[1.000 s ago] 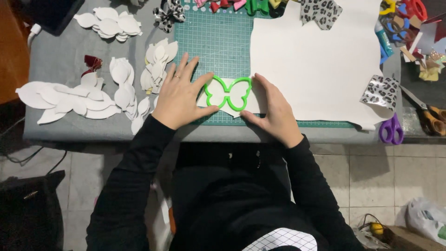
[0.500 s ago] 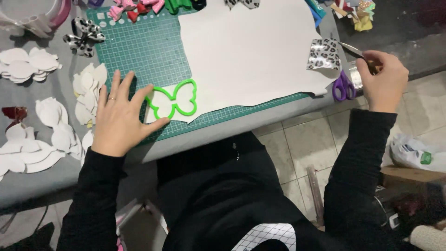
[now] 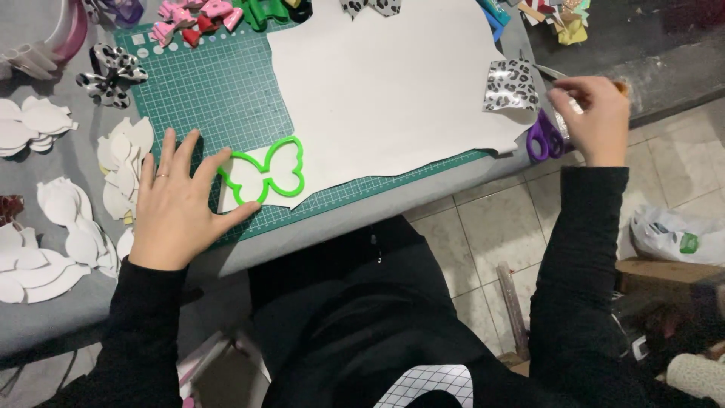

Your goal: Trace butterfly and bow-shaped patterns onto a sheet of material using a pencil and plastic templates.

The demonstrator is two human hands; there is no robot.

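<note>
Fingers of my left hand (image 3: 177, 202) lie spread wide and flat on the green cutting mat (image 3: 219, 83), thumb and forefinger bracketing the left lobe of the green butterfly-shaped template (image 3: 264, 180). That hand grips nothing; it only presses against the template's outer edge. From the head view, I see the template lying flat on the lower left corner of the big white sheet (image 3: 393, 83), near the front edge of the mat.

My right hand (image 3: 596, 117) is far off to the right, at the table's edge, fingers curled in. It is blurred, and I cannot tell whether it holds anything. It sits just beside the purple-handled scissors (image 3: 544, 140), which lie at the table's front edge, and next to a small leopard-print scrap (image 3: 511, 87) resting at the right edge of the white sheet.

Left of the mat I see piles of white petal-shaped cutouts (image 3: 124, 162) on the grey table cover (image 3: 53, 317). A black-and-white bow (image 3: 112, 74) sits at the mat's upper left corner, and small pink, red and green bows (image 3: 219, 11) line its top edge. Below the table are a tiled floor (image 3: 483, 249) and my black sleeves.
</note>
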